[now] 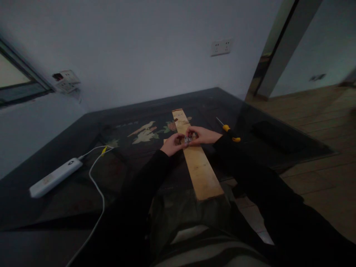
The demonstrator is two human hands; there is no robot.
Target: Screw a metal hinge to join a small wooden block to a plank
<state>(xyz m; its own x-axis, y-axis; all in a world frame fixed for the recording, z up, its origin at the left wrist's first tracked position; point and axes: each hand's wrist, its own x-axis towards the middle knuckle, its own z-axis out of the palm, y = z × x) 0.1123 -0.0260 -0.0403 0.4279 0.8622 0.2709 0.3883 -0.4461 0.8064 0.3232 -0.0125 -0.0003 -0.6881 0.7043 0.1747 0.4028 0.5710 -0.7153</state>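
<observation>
A long wooden board (201, 168) lies on the dark table, its near end reaching past the table edge toward my lap. Over its middle, my left hand (174, 144) and my right hand (203, 135) meet with fingers closed. Between them they pinch a small shiny metallic piece (188, 139), too small and dim to name. A bit of another pale wooden piece shows just left of my left hand. To the right of my right hand lies a screwdriver (228, 129) with a yellow and black handle, its shaft pointing away.
The dark table (111, 178) has a bird and flower pattern. At the left lies a white power bank (57, 177) with a white cable (97, 181) running toward me. A dark flat object (272, 135) rests at the right. Behind is a wall with sockets (221, 47).
</observation>
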